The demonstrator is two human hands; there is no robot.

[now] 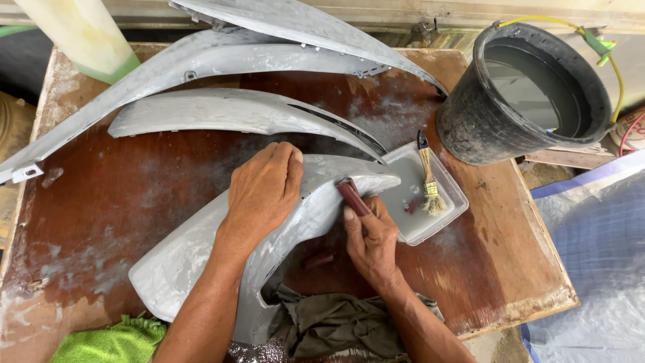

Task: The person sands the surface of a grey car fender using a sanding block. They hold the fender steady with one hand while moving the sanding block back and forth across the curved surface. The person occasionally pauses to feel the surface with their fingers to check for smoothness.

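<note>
Left hand (263,191) flat, fingers spread, pressing grey panel (201,249) lying on bench (121,195). Right hand (371,240) closed around folded reddish sandpaper (352,195), touching panel's edge. Clear tray (449,195) with brush (428,176) just beside; black bucket (470,128) near.

A worn wooden table (134,202) with a reddish-brown top, smeared with pale grey dust, fills most of the view in even daylight. Past its far right corner stands a black bucket (531,94) of murky water, with a yellow cord (615,74) looping by its rim. To the table's right lies a translucent plastic sheet (598,269). At its far left corner leans a cream-coloured cylinder (77,33).
</note>
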